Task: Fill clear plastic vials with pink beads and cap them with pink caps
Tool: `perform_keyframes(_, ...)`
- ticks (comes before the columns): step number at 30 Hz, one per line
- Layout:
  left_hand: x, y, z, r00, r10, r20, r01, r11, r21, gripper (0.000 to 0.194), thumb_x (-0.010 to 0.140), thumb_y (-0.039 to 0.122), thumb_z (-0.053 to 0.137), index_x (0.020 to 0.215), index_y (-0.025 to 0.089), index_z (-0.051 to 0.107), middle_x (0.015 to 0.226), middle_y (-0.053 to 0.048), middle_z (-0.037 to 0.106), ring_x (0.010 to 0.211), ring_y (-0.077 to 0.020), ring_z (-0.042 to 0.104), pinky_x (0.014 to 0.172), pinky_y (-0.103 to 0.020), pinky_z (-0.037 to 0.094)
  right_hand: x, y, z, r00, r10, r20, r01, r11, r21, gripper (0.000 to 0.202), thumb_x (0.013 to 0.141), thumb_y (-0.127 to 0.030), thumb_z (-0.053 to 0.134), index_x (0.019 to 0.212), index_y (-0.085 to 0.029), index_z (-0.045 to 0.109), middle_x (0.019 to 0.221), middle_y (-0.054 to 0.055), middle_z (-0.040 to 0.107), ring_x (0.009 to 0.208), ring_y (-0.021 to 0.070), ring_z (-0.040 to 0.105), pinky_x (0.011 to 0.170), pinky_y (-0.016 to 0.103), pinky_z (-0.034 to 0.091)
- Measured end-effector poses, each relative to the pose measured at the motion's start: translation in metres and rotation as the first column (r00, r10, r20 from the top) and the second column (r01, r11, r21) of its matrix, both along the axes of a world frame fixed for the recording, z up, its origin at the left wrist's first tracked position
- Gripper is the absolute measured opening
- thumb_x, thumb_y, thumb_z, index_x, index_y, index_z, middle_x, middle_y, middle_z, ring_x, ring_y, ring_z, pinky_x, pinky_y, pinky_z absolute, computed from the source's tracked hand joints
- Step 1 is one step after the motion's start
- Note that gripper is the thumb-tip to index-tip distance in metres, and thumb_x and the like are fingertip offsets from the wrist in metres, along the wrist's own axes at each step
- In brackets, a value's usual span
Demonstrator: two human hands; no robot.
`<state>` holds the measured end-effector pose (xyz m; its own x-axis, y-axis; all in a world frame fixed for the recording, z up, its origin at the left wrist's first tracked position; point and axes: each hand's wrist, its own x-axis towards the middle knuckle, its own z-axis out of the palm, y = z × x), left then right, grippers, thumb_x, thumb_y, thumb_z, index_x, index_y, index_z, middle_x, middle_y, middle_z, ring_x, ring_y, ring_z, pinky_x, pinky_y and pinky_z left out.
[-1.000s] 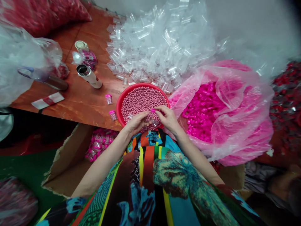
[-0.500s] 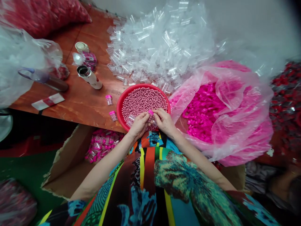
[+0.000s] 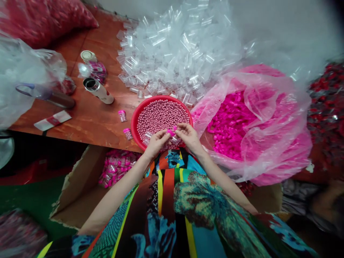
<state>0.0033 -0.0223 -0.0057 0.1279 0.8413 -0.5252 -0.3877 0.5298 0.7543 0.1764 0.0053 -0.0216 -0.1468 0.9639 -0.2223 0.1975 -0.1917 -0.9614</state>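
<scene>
Over the near part of a red basin (image 3: 134, 126) full of small pink beads (image 3: 162, 114), my two hands are close together. The fingers of my left hand (image 3: 156, 142) are pinched on a bright pink cap (image 3: 170, 133); whether a clear jar is under it, I cannot tell. My right hand (image 3: 190, 139) pinches a second small pink piece (image 3: 175, 128), which looks like a cap. Clear plastic jars (image 3: 147, 136) lie on the beads by my left fingers. Two filled jars with pink caps (image 3: 122, 115) are on the table left of the basin.
A heap of clear jars (image 3: 172, 53) lies behind the basin. To the right, a plastic bag (image 3: 279, 143) holds many pink caps (image 3: 233, 122). A tumbler (image 3: 103, 94) and a bottle (image 3: 51, 96) are at left. Below the table edge, a cardboard box (image 3: 77, 190) contains capped jars (image 3: 118, 166).
My hands have drawn slightly apart, and two pink pieces now show between them where one showed before. The whole view has shifted a little.
</scene>
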Motion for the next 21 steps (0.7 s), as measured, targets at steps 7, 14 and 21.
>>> perform_keyframes(7, 0.004, 0.001, 0.002, 0.998, 0.032, 0.058, -0.029, 0.998, -0.052, 0.034, 0.079, 0.037, 0.085, 0.102, 0.014, 0.076, 0.08, -0.005, 0.074, 0.075, -0.019, 0.064, 0.073, -0.032, 0.052, -0.01, -0.007, 0.021, 0.819, 0.255, 0.514, -0.412, 0.885, 0.218, 0.062, 0.085, -0.045, 0.079, 0.136, -0.016, 0.061, 0.125, 0.017, 0.067, 0.118, 0.0334, 0.063, 0.102, 0.048, 0.055)
perform_keyframes(14, 0.009, 0.0, 0.001, 0.997, 0.061, 0.045, -0.058, 0.996, -0.062, 0.028, 0.078, 0.039, 0.087, 0.087, 0.016, 0.073, 0.071, -0.001, 0.068, 0.073, -0.017, 0.06, 0.073, -0.031, 0.051, -0.019, -0.004, 0.022, 0.604, 0.178, 0.777, -0.528, 0.82, 0.222, 0.049, 0.081, -0.037, 0.078, 0.12, -0.013, 0.063, 0.113, 0.019, 0.068, 0.108, 0.0368, 0.063, 0.093, 0.047, 0.052)
perform_keyframes(21, 0.007, -0.004, -0.005, 0.995, 0.067, 0.067, -0.058, 0.99, -0.131, 0.032, 0.076, 0.042, 0.089, 0.08, 0.016, 0.071, 0.069, -0.002, 0.067, 0.066, -0.0151, 0.056, 0.065, -0.028, 0.046, -0.018, 0.002, 0.016, 0.568, 0.232, 0.79, -0.61, 0.763, 0.215, 0.038, 0.08, -0.043, 0.076, 0.106, -0.016, 0.066, 0.103, 0.016, 0.069, 0.099, 0.0336, 0.063, 0.089, 0.044, 0.05)
